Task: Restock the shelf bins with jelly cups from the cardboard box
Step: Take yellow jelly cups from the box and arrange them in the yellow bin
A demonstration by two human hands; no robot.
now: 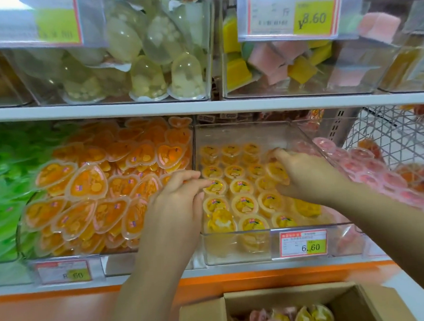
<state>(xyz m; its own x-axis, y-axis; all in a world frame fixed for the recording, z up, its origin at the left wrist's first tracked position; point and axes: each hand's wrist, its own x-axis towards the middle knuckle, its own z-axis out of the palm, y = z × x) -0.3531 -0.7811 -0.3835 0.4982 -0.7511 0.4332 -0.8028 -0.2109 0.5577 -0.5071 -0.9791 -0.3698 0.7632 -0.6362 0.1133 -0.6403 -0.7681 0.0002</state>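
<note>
A clear shelf bin on the lower shelf holds rows of round yellow jelly cups. My left hand reaches into the bin's left side and pinches the rim of a yellow cup with thumb and fingertips. My right hand is deeper in on the right, its fingers curled round a tilted yellow cup. The open cardboard box sits below at the bottom right, with yellow and pink jelly cups inside.
Left of the bin lie heart-shaped orange jellies and green ones. A bin of pink cups and a wire basket are on the right. The upper shelf carries bins of dome jellies. A 6.60 price tag is clipped in front.
</note>
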